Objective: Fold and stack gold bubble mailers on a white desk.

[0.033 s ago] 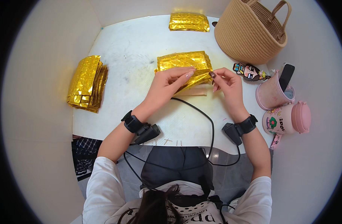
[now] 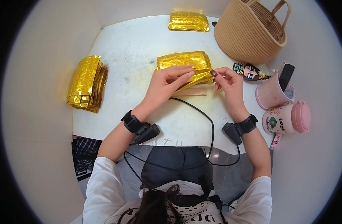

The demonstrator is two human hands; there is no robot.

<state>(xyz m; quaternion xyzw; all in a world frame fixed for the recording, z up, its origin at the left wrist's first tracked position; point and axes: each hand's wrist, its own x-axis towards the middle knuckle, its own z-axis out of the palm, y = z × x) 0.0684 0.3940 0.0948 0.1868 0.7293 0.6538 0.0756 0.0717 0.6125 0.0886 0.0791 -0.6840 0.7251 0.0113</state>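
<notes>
In the middle of the table lies a stack of gold foil sheets. Over its near edge, both my hands hold one gold foil sheet, its near part raised in a slanting fold. My left hand is closed on the sheet's left part, thumb toward its front edge. At the sheet's right end, my right hand pinches the corner between thumb and forefinger. Just below the sheet shows a flat tan strip on the table, partly covered.
Another gold foil stack lies at the left edge, a third at the back. On the right stand a woven basket, a pink cup holding a black object, and a pink-lidded bottle. A black cable crosses the table.
The near edge of the held foil sheet has lifted slightly, and more of the tan strip shows. Both hands have barely moved.
</notes>
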